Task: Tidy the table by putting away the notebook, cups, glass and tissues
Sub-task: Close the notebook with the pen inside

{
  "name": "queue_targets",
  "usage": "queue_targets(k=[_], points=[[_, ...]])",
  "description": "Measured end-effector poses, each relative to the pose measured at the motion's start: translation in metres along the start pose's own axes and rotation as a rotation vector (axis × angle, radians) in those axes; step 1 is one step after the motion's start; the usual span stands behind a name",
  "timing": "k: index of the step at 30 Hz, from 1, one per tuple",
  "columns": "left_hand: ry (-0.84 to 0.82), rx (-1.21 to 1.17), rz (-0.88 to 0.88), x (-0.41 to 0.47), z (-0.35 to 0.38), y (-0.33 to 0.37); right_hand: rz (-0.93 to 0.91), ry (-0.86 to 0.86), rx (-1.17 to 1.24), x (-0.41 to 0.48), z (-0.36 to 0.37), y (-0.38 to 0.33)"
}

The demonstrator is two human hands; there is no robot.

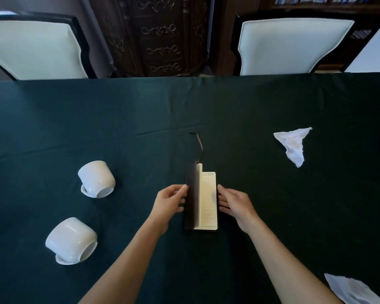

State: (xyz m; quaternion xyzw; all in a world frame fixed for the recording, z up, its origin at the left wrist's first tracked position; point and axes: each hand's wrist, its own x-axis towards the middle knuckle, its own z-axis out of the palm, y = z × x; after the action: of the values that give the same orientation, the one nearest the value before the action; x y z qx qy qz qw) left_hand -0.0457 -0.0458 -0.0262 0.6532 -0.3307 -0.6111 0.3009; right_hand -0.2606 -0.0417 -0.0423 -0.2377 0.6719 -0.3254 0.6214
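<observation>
Clearly mid-step on the notebook [203, 199]: half folded at tabletop [184, 110] centre, dark cover raised on edge, lined page showing. Left hand [170, 201] pinching that cover, right hand [234, 204] pressing fingertips to the opposite edge; neither grip closed around the whole book. Ribbon [198, 142] trailing out beyond the top. Probably next: fold shut, tuck ribbon, lift away. Still waiting: two tipped cups [96, 178] [71, 240] left, crumpled tissues [294, 144] [353, 289] right; glass barely seen at the left edge.
</observation>
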Motion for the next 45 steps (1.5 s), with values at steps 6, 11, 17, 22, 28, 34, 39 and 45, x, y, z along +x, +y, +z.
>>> queue_targets(k=[6,11,17,22,28,34,39,45], points=[[0.146,0.262,-0.040,0.007,0.017,-0.018,0.004,-0.068,0.028,0.002,-0.005,0.004],[0.194,0.349,-0.030,0.007,0.024,-0.022,-0.026,-0.018,0.017,0.012,-0.003,0.018],[0.254,0.456,-0.020,0.002,0.036,-0.023,-0.060,-0.013,-0.032,0.011,-0.001,0.022],[0.196,0.363,-0.060,-0.004,0.032,-0.024,-0.060,0.023,-0.071,0.009,0.008,0.023],[-0.008,0.009,-0.192,-0.031,0.013,-0.026,-0.114,-0.028,0.026,-0.022,0.010,0.006],[-0.259,-0.194,-0.132,-0.077,-0.006,-0.016,-0.167,-0.054,0.157,-0.078,0.008,-0.006],[-0.350,-0.150,-0.031,-0.118,-0.023,-0.010,-0.250,0.035,0.237,-0.147,0.017,0.006],[-0.398,-0.135,0.096,-0.179,-0.056,-0.021,-0.256,0.123,0.266,-0.242,0.050,0.049]])
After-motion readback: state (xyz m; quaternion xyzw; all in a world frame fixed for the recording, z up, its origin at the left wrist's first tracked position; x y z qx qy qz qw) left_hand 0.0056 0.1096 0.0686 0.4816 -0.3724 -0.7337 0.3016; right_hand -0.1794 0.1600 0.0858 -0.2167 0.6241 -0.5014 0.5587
